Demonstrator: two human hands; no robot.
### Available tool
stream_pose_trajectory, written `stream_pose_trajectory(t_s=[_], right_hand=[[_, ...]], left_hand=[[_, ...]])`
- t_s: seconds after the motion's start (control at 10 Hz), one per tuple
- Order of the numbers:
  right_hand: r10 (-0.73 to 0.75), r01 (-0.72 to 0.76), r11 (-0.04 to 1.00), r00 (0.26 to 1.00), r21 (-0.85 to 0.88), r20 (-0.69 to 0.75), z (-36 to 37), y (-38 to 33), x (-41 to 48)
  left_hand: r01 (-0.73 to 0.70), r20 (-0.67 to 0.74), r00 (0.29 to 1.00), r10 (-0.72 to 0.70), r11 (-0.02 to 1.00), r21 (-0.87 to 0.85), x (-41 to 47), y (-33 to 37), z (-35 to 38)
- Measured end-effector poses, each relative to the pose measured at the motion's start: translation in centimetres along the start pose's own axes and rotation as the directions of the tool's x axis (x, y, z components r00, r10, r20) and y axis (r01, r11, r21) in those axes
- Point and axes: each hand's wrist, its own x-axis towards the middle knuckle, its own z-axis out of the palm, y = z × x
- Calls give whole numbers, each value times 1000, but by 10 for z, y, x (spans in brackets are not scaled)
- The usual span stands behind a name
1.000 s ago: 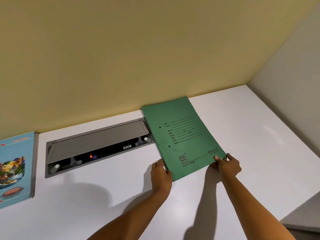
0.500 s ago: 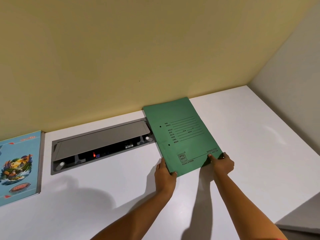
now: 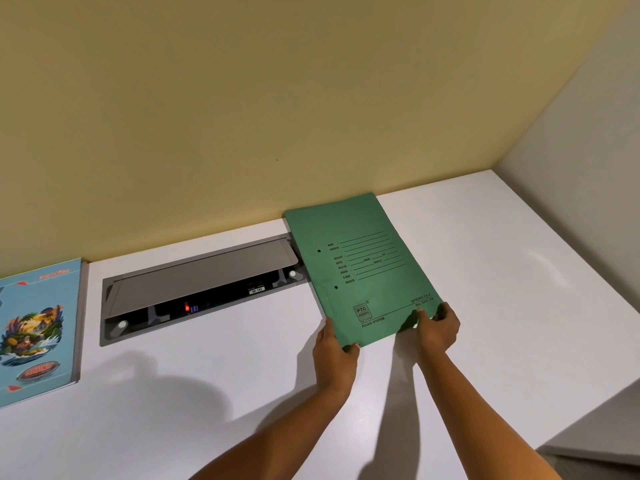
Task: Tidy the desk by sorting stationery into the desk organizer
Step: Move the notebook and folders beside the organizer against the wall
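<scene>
A green folder [image 3: 363, 268] (printed with form lines and "FILING SYSTEM") is held at its near corners by the left hand [image 3: 334, 351] and right hand [image 3: 438, 327], its far edge against the wall [image 3: 242, 116] on the white desk [image 3: 485, 306].

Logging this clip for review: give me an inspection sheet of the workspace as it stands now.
surface: white desk.
job's things: green file, far edge at the wall, covering the grey hatch's right end; no organizer seen.
clutter: blue book at left edge.
grips: left grip holds the file's near left corner; right grip pinches its near right corner.
cables: nothing seen; hatch open, red light inside.
surroundings: yellow wall behind, grey wall at right.
</scene>
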Motion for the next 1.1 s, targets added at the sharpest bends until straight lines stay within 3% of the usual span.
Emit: stream_pose_trajectory(t_s=[0.2,0.6,0.9,1.0,1.1], right_hand=[[-117,117,993,993,3,22,-7,7,-15],[-72,70,997,997,43,31,3,10,-47],[-195,196,980,979,-25,62,17,21,-120],[-214,227,969,968,-96,130,23,21,-156],[-310,354,922,916,-153,254,24,35,-202]], left_hand=[[-37,20,999,36,998,48,-3,-1,-1],[-52,96,994,47,997,48,-3,-6,-16],[-87,140,988,61,978,187,-26,-34,-67],[-69,92,994,53,982,178,-36,-44,-93],[-48,49,998,39,979,200,-55,-58,-122]])
